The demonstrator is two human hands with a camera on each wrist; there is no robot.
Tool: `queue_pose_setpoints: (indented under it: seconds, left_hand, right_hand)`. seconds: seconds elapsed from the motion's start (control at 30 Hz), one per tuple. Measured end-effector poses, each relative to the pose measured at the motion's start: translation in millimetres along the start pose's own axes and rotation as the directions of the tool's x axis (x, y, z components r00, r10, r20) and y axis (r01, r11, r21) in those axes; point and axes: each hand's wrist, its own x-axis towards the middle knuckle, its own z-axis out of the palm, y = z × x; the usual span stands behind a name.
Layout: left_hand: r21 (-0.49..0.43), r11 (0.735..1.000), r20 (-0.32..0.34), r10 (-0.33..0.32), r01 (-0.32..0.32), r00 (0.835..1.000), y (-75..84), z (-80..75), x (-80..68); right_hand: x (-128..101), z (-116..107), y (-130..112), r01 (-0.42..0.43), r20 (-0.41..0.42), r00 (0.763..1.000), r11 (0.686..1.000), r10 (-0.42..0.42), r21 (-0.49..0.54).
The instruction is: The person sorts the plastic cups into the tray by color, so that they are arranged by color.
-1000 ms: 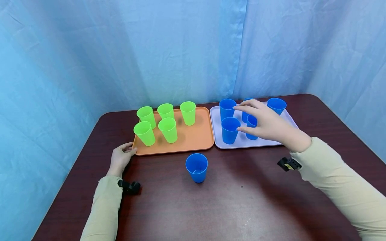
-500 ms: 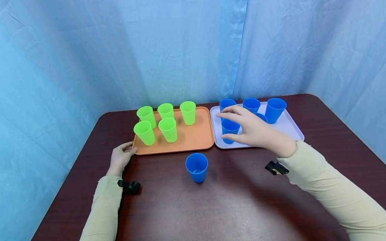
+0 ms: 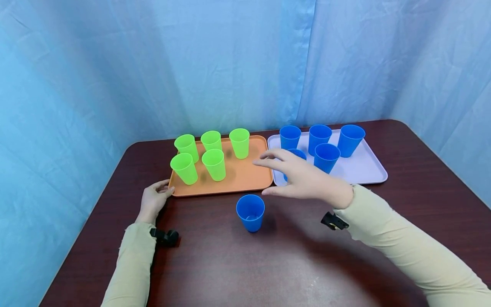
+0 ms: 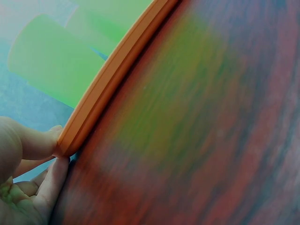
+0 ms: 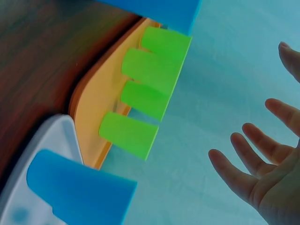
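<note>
My left hand (image 3: 152,202) pinches the near left corner of an orange tray (image 3: 251,174); the left wrist view shows the thumb (image 4: 40,144) on top and a finger below the rim. Several lime-green cups (image 3: 215,166) stand upright on that tray. My right hand (image 3: 304,177) is in the air with fingers spread, holding nothing, just behind and right of a lone blue cup (image 3: 250,217) standing on the table. It partly covers one blue cup on the lilac tray (image 3: 362,168). In the right wrist view, its fingers (image 5: 229,171) are apart from every cup.
Several blue cups (image 3: 350,143) stand on the lilac tray, which lies beside the orange one. Both trays are at the back of the dark wooden table (image 3: 230,273). A light blue curtain (image 3: 230,64) hangs behind it.
My right hand has moved left and toward me from over the lilac tray, fingers still spread, uncovering blue cups there. My left hand stays at the tray corner.
</note>
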Motion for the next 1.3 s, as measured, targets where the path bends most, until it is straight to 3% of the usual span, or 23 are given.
queue_pose_setpoints:
  seconds: [0.6,1.3]
  left_hand:
    - [0.003,1.0,-0.007,0.003,-0.003,1.0,0.7,0.4,0.2]
    - [0.01,1.0,-0.018,-0.005,0.005,1.0,-2.0,2.2,1.9]
  right_hand:
    - [2.2,32.0,-13.0,0.137,0.157,0.978,0.991,-0.135,-0.002]
    - [-2.1,56.2,-15.2,0.162,0.251,0.956,0.987,-0.151,-0.024]
